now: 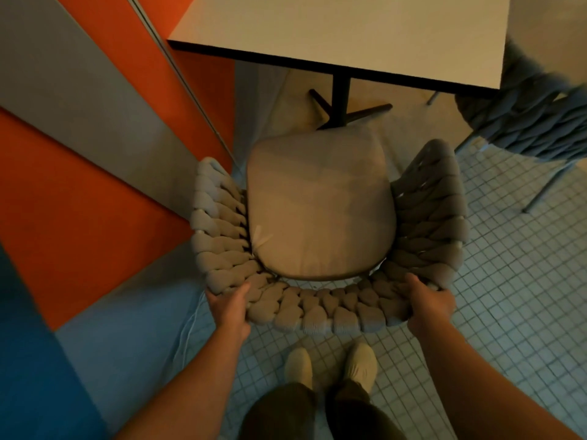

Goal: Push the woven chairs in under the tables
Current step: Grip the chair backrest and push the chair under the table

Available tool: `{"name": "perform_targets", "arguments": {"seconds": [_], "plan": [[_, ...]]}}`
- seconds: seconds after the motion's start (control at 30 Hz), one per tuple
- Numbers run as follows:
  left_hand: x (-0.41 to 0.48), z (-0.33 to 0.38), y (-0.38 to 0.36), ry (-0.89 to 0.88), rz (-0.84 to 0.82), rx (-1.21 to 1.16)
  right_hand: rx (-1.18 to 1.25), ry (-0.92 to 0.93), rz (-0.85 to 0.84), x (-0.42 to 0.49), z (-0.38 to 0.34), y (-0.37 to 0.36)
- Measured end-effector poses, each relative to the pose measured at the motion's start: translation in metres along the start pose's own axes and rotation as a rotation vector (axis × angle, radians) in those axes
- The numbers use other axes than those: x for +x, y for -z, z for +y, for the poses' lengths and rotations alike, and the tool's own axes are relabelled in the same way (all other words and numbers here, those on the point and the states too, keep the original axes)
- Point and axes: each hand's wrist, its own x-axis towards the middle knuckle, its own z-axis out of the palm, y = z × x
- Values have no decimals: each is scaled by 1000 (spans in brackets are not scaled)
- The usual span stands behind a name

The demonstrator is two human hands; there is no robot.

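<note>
Where the frame begins on the left, a wall (pixel 79 201) of orange, grey and blue panels runs close along the left arm of the seat. Next comes the left hand (pixel 230 308), wrapped round the back rim of the woven chair (pixel 317 309), with the thumb lying on the inner braid and the fingers curled out of sight behind the rim. This chair's braided shell forms a deep curve, and a pale seat cushion (pixel 317 211) lies in it and fills the hollow from back to front. The chair faces a white table (pixel 349 30) with a dark edge. Its seat sits short of the tabletop and is not yet under it. Straight ahead of the cushion's front edge stands the table's dark pedestal (pixel 341 100), its feet spread across the floor. Below the chair back, two light shoes (pixel 298 365) stand on the small-tiled floor (pixel 508 281). Further right, the right hand (pixel 427 304) clasps the other end of the back rim in the same way, thumb over the top. At the far right a second woven chair (pixel 533 122), bluish grey, stands at the table's right side, partly beneath its corner and well apart from the held chair.
</note>
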Motion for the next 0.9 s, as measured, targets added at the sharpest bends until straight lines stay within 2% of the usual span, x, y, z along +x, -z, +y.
{"name": "perform_targets", "arguments": {"seconds": [0.13,0.43,0.6,0.9], "plan": [[0,1,1,10,6,-20,-53,0,63,21,9,-2],[26,23,1,-8,13,54,-30,26,149,-3,19,-22],[52,52,6,-31,-61,115,35,3,163,-24,40,-39],[90,100,15,30,-155,268,163,-50,209,-54,76,-68]]}}
